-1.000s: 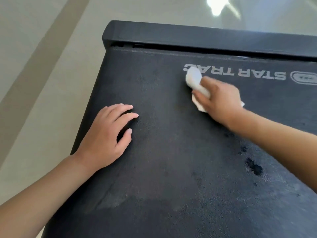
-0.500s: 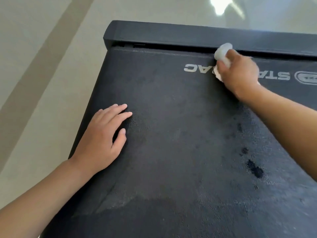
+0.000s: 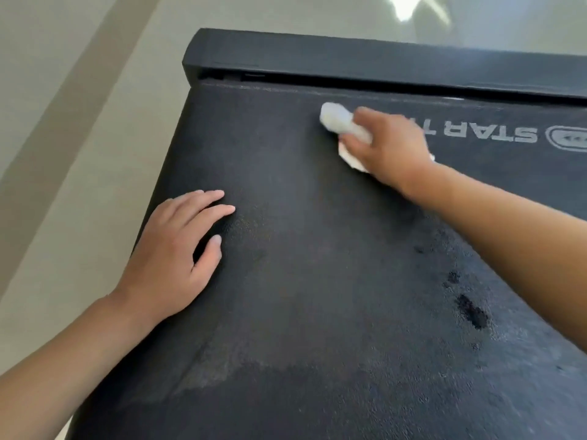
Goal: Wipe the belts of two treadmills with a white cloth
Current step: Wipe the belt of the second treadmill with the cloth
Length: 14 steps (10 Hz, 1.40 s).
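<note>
A black treadmill belt fills most of the view, with upside-down white "STAR TRAC" lettering near its far end. My right hand grips a bunched white cloth and presses it on the belt over the left part of the lettering. My left hand rests flat on the belt near its left edge, fingers straight and spread. Darker wet spots mark the belt at the right.
A black end cover runs across the far end of the belt, with a narrow gap below it. Pale tiled floor with a darker stripe lies to the left and beyond.
My right hand swept the cloth from the lettering up to the end cover on the right, then back left and down onto the lettering. My left hand stayed put.
</note>
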Available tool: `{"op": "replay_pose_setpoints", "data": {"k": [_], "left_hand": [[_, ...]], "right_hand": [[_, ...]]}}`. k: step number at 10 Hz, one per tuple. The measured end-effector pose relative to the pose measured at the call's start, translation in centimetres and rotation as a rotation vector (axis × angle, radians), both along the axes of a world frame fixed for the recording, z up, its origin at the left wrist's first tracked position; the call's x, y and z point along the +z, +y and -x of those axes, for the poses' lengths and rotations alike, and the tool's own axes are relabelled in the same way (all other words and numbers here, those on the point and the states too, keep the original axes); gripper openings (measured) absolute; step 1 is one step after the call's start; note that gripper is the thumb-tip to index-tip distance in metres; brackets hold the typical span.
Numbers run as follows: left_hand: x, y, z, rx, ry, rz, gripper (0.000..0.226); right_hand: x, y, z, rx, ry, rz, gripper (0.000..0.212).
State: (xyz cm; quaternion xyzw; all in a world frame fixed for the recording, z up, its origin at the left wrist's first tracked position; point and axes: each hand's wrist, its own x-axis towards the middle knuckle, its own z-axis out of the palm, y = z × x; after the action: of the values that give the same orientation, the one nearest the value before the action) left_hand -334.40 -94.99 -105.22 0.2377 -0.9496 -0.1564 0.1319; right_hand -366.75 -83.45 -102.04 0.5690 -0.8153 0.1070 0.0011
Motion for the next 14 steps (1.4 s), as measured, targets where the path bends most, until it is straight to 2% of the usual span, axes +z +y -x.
{"op": "replay_pose_setpoints", "data": {"k": [1,2,3,4,5,6,7,8,9,10,11,12,13,14], "left_hand": [[0.1,0.0,0.0,-0.003,0.002,0.001,0.043],[0.0,-0.1,0.0,0.024,0.003,-0.031,0.045],[0.0,-0.1,-0.4,0.062,0.019,-0.087,0.046],[-0.2,0.0,-1.0,0.041,0.002,-0.069,0.046],[-0.5,0.1,-1.6,0.033,0.000,-0.072,0.047],[-0.3,0.6,-1.7,0.058,0.016,-0.085,0.046],[-0.1,0.4,-1.8,0.062,0.016,-0.092,0.045],[0.0,-0.3,-2.4,0.043,0.003,-0.100,0.044],[-0.1,-0.6,-2.6,0.013,0.007,-0.105,0.045],[-0.1,-0.4,-2.5,0.022,0.012,-0.102,0.045],[-0.1,-0.2,-2.6,0.040,0.009,-0.102,0.044],[0.0,0.1,-2.7,0.045,0.017,-0.109,0.045],[0.1,-0.3,-2.8,0.029,0.009,-0.114,0.045],[0.3,-0.7,-2.9,-0.003,0.004,-0.093,0.045]], "right_hand": [[0.4,-3.0,4.1,-0.279,0.062,0.151,0.033],[-0.6,0.2,-6.8,0.070,-0.080,0.183,0.026],[-1.3,5.6,-16.9,0.668,-0.262,0.036,0.020],[-1.7,6.9,-17.4,0.904,-0.292,-0.047,0.015],[-1.4,1.4,-8.7,0.451,-0.134,0.090,0.005],[-0.3,-3.3,1.4,-0.195,0.050,0.136,0.026],[-0.3,-3.9,-0.9,-0.220,0.006,0.114,0.023],[-1.2,0.1,-11.6,0.223,-0.130,0.092,0.020],[-0.6,5.9,-19.4,0.756,-0.279,-0.087,0.017],[-0.1,5.5,-17.4,0.862,-0.317,-0.132,0.017],[0.6,0.5,-5.8,0.287,-0.091,0.017,0.032],[1.1,-1.9,2.7,-0.343,0.054,0.070,0.031],[0.4,-1.0,-2.7,-0.195,0.006,0.053,0.020],[-0.6,3.4,-13.5,0.308,-0.146,0.013,0.019]]}}
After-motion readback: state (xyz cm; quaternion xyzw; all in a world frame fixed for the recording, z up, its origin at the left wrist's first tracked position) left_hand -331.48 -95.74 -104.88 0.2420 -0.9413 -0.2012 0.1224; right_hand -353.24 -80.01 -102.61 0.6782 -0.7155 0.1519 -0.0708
